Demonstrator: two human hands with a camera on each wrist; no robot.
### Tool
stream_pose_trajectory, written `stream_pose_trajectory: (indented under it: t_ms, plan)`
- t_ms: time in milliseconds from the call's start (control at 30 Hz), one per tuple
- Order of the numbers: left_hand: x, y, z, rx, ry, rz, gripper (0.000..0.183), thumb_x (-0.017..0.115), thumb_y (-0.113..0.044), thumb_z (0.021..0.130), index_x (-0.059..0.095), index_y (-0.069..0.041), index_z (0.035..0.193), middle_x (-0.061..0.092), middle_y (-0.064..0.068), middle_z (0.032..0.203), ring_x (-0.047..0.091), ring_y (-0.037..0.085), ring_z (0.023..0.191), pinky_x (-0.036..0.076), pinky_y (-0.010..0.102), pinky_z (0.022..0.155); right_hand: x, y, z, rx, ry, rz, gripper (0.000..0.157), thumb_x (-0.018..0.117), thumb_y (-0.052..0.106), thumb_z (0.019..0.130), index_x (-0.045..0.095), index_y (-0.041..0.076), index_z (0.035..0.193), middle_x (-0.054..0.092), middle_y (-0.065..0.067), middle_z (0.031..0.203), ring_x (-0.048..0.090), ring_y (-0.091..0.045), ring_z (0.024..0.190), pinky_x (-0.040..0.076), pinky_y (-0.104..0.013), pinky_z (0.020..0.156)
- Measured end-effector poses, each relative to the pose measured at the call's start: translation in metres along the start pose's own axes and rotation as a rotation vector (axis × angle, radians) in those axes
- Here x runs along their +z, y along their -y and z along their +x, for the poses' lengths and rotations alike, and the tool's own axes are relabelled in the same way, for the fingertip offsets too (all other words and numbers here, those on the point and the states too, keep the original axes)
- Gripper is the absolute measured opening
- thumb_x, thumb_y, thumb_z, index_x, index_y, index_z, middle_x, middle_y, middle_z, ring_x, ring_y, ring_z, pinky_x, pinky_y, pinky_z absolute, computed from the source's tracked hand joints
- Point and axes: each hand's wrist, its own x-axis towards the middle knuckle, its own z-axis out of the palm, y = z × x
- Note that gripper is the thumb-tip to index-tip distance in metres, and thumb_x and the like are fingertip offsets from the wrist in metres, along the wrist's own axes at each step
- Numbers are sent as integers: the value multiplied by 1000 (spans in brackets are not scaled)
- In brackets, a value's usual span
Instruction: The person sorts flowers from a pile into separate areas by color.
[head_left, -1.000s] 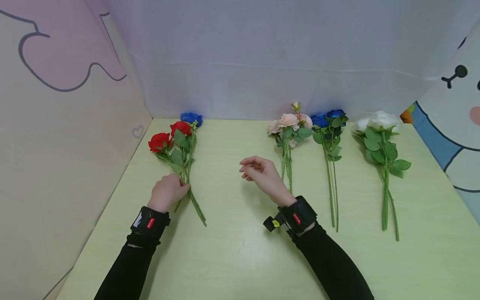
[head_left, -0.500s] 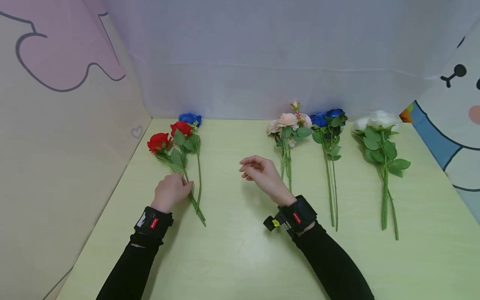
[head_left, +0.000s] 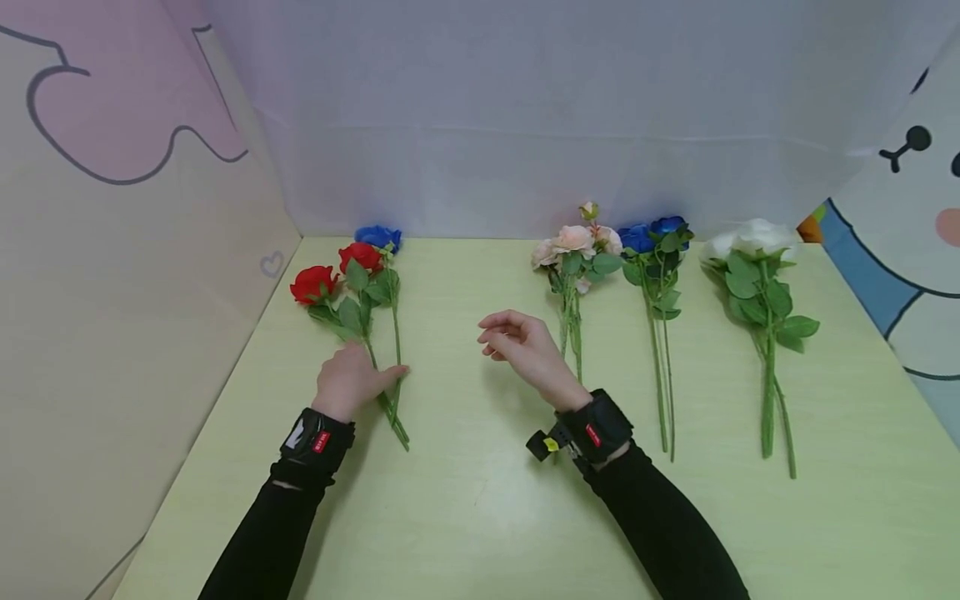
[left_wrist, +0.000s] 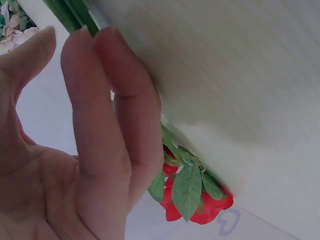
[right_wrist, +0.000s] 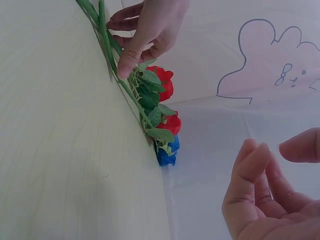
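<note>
At the left of the table, two red roses and one blue rose lie with their green stems crossing near the lower ends. My left hand is over these stems. Its thumb is spread away from the fingers and touches the blue rose's stem. In the left wrist view, the fingers are fairly straight, with their tips at the green stems. My right hand hovers left of the pink flowers, fingers loosely bent, holding nothing.
Two blue roses lie right of the pink flowers, and white roses lie farther right, stems toward me. A pale cloth hangs behind the table. A patterned panel borders the left side.
The blue rose's stem has come apart from the red ones and lies to their right. My left hand has shifted slightly right, its thumb spreading outward. The right hand stays still.
</note>
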Motion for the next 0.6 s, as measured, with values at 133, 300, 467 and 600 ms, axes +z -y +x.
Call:
stream_pose_trajectory:
  t_ms: [133,300,467,600]
  plan:
    - [-3,-1,-1,-23,3,12,62,74,-47,86,52,9,103,54,13,76,57,27,64,43,32,50,0,0,0,0,2,3,32,54,6,100,58,-8,128,67,-14,106,65,-10,85,55,-22,81]
    - [-10,14,4,-44,23,-11,63,74,-39,88,48,13,111,56,19,84,59,30,72,47,34,55,-1,0,1,-3,2,2,32,53,6,100,58,-8,128,67,-16,106,65,-10,84,55,-22,80]
    - [-19,38,6,-64,40,-61,56,74,-34,88,48,12,104,51,17,84,55,29,75,43,32,58,-1,-1,1,-3,8,-1,30,53,6,100,59,-7,126,66,-21,109,65,-9,84,56,-25,82]
    - [-25,58,7,-54,65,-88,45,72,-33,90,58,9,96,58,14,79,57,27,73,43,31,58,0,0,0,5,14,1,30,54,7,101,59,-6,127,64,-29,114,66,-12,86,56,-30,85]
